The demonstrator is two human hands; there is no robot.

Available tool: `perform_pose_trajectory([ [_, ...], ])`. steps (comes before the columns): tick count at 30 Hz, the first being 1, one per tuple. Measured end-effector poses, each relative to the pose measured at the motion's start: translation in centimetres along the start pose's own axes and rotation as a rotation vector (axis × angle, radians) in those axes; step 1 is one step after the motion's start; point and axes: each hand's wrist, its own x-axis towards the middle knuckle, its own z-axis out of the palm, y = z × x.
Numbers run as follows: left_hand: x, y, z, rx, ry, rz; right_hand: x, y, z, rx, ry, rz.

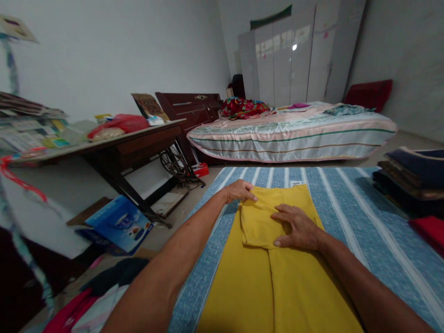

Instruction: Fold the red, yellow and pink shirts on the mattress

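Yellow cloth (256,270) could bunch beneath the spread right hand (299,227) should the left hand (240,190), pinching its far left corner, tug unevenly.

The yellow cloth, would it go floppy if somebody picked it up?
The yellow cloth would probably sag, since it folds flat over itself. It may be light: its fold beside the right hand looks thin. It seems unlikely to roll, lying flat on the striped blue cloth.

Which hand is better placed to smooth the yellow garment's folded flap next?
Right, probably: the right hand lies spread across the folded flap, while the left hand is occupied, pinching the cloth at its far left corner.
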Motion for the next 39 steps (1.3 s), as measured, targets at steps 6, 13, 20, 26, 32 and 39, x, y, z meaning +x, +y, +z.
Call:
perform_pose_trajectory([
  [6,0.6,-1.6,0.3,0.187,0.152,-0.09,0.0,0.1,0.0,0.029,-0.006,0.016],
  [13,-0.6,-3.7,-0.5,-0.009,0.204,-0.211,0.0,0.0,-0.2,0.031,-0.002,0.006],
  [20,-1.6,-3.9,-0.2,0.016,0.308,-0.333,0.0,0.0,-0.1,0.036,-0.009,0.011],
  [26,-1.7,-4.0,0.9,0.184,0.397,-0.397,-0.1,-0.2,-0.2,0.038,-0.035,0.041],
  [32,-2.6,-2.8,1.4,0.472,0.549,-0.298,-0.1,0.1,0.3,0.063,0.018,0.069],
  [39,-0.7,0.4,5.4,0.958,0.372,0.14,-0.1,-0.1,0.0,0.061,0.028,-0.006],
])
